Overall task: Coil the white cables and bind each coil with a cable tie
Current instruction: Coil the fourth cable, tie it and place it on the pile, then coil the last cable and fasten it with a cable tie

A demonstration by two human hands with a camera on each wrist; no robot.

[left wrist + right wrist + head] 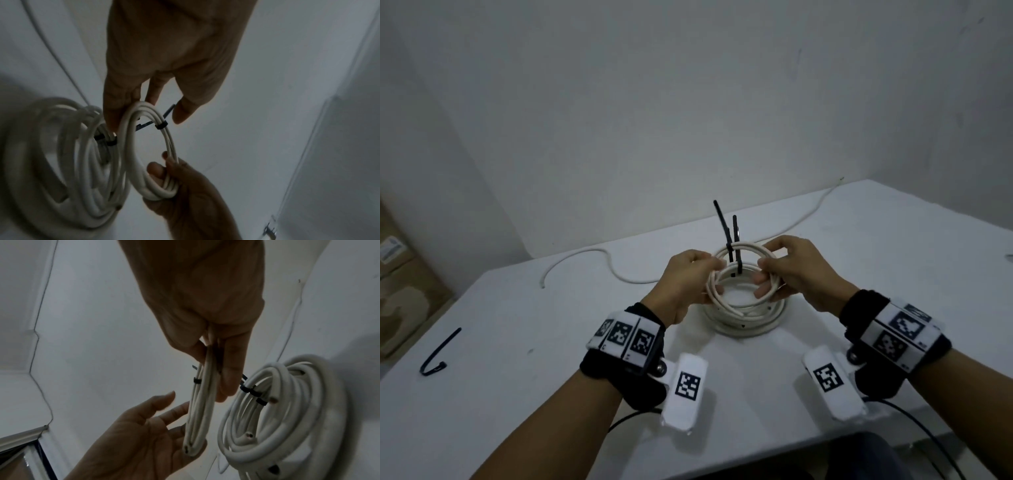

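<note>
A small white cable coil (743, 247) hangs in the air between both hands over the white table (551, 342). A black cable tie (161, 125) binds it, also seen from the other side as the tie (197, 380). My right hand (767, 274) grips the coil's right side with curled fingers (158, 170). My left hand (709, 270) touches the left side, its fingers (162, 404) fairly straight and spread. Below lies a stack of bound white coils (743, 327) with black ties (252, 391). Two black tie tails (722, 222) stick up behind the held coil.
A loose white cable (585, 251) snakes over the far table, and more of it (808, 214) runs toward the back right corner. A spare black cable tie (441, 349) lies at the left. A cardboard box (400, 274) stands beyond the left table edge.
</note>
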